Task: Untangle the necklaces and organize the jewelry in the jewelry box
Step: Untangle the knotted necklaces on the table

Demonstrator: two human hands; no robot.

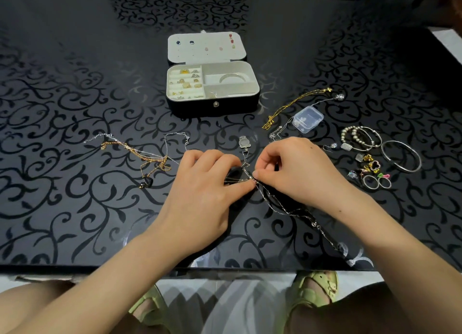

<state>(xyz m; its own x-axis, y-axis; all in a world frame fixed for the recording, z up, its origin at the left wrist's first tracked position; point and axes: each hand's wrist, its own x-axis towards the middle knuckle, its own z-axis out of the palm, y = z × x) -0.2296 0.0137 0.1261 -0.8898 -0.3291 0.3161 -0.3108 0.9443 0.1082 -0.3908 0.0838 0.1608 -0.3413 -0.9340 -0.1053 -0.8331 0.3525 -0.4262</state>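
Untangling step, as I read it: both hands are on the silver necklace (287, 206) in the middle of the table (75, 208). Its pendant (243, 142) lies on the far side btwn the hands, and the loose end trails back toward the near edge on the right. The left hand (207, 183) has thumb & forefinger closed together on the chain where it snarls. The right hand (292, 168) is curled, fingertips nipped on the same spot from the other side, so the two pinches nearly touch. Can't tell how tight the snarl is, links too fine to read

The jewelry box (212, 106) sits open beyond, well apart, w/ rings (186, 82) in the left slots and a bangle (232, 78) in a right compartment. A second tangle (150, 158), gold & silver chains, lies to the left. A gold chain (295, 103) and bracelets (361, 137) lie to the right

Next move, my guess: ease the pinches apart gently, tease one loop free w/o yanking, then carry the chain to the box. Plenty left to do
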